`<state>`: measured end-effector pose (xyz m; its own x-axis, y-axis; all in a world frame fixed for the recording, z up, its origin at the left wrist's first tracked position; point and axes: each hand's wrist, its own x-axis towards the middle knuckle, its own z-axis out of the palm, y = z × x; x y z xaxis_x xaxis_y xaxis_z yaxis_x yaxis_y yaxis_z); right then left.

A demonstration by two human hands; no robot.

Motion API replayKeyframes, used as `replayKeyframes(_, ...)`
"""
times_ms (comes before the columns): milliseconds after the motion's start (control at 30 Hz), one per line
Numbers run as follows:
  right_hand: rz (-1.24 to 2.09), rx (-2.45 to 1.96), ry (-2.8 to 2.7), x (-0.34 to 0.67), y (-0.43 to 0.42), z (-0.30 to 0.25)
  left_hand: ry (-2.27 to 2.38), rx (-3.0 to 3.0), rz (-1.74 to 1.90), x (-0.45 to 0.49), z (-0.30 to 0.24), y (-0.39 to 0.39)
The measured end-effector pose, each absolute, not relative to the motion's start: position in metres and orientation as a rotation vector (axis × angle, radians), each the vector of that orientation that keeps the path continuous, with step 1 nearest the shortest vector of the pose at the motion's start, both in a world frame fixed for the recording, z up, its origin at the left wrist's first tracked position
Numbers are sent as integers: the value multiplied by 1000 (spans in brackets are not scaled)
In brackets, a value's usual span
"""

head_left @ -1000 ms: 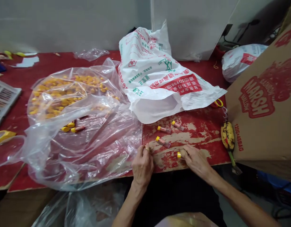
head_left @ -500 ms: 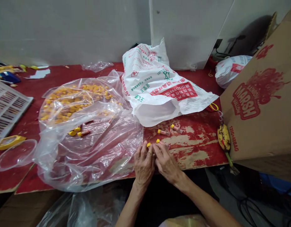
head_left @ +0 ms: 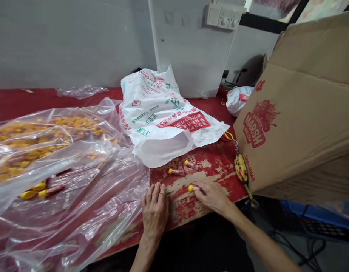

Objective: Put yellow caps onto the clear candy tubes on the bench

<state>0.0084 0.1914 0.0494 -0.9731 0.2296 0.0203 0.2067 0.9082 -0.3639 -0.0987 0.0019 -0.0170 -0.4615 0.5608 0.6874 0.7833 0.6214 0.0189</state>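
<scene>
My right hand point(head_left: 212, 196) rests on the worn red board point(head_left: 208, 181), its fingertips closed on a small tube with a yellow cap point(head_left: 193, 188). My left hand point(head_left: 155, 211) lies palm down with its fingers apart, holding nothing I can see, beside a clear plastic bag point(head_left: 69, 189). Two more yellow-capped tubes point(head_left: 176, 172) point(head_left: 190, 164) lie just above my hands. The bag holds a heap of yellow caps point(head_left: 44, 141), and several capped tubes point(head_left: 50, 190) lie in its folds.
A white printed woven sack point(head_left: 154, 117) lies behind the tubes. To the right are yellow-handled scissors point(head_left: 228, 136), a spotted banana point(head_left: 241, 168) and a tilted cardboard box point(head_left: 290, 124). A white bag point(head_left: 238, 100) sits at the back, against a pale wall point(head_left: 72, 45).
My hands have come apart, with the right one moving right and the left one settling flat on the board. The view has turned, shifting everything left in the picture and showing wall sockets above.
</scene>
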Motion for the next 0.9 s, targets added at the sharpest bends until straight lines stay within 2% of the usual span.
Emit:
replayKeyframes(133,-90,-717,-3287,28,231,69,-2200,-1062,-513,-97,-15,1)
replayKeyframes(200,-244,-726,-3331,26,239,65,-2224,-1055,-538,-96,-14,0)
replayKeyframes(433,-92,-731,-3369,17,239,36,-2275,-1050,-592,-97,-17,2)
replayKeyframes(667,-16,-735,-3238,34,245,35,-2184,-1048,-715,-98,-15,2)
replayKeyframes(800,254,-520,-2958,34,212,16,-2112,-1104,-772,-87,-11,-3)
replayKeyframes(900,314,-385,-2752,19,166,-3,-2154,-1251,-735,-78,-6,0)
